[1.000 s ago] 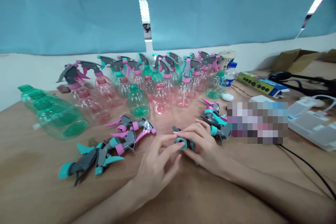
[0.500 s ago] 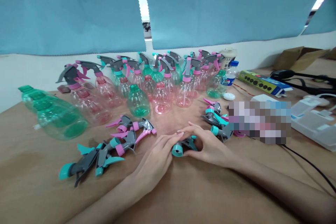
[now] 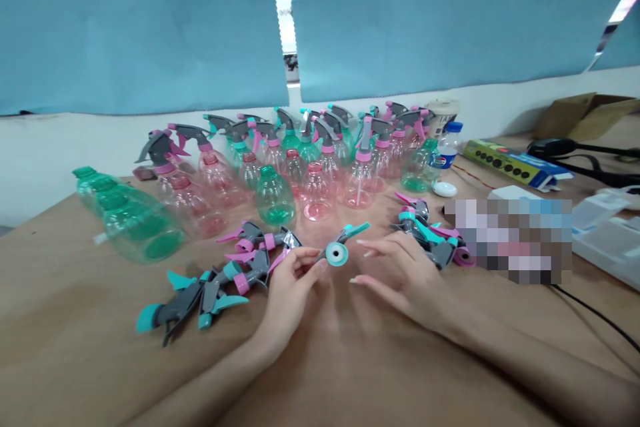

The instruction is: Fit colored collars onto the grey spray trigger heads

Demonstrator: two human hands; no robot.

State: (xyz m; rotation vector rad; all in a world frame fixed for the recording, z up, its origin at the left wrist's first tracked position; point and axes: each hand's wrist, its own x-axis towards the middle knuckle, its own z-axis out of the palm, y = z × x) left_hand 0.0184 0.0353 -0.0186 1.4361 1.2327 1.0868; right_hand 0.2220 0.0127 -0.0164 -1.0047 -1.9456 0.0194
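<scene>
My left hand (image 3: 295,283) pinches a grey and teal trigger spray head (image 3: 337,253) between thumb and fingers, raised above the table. Its round collar faces me, showing a pale inside with a dark hole at the centre. Just to the right, my right hand (image 3: 405,280) is open, thumb and fingers apart, near the teal trigger but not closed on it. Several loose spray heads (image 3: 180,303) in teal, pink and grey lie left of my left hand. Another cluster of spray heads (image 3: 425,230) lies beyond my right hand.
Capless bottles, such as a green bottle (image 3: 276,197) and a pink bottle (image 3: 316,193), stand ahead, with bottles wearing spray heads behind. Green bottles (image 3: 143,227) are at the left. A Pepsi bottle (image 3: 449,147), a long box (image 3: 515,163) and a black cable (image 3: 595,320) are on the right.
The spray head has come up off the table in my left hand, its collar turned toward me. My right hand has opened and moved away from it. The view has shifted slightly left.
</scene>
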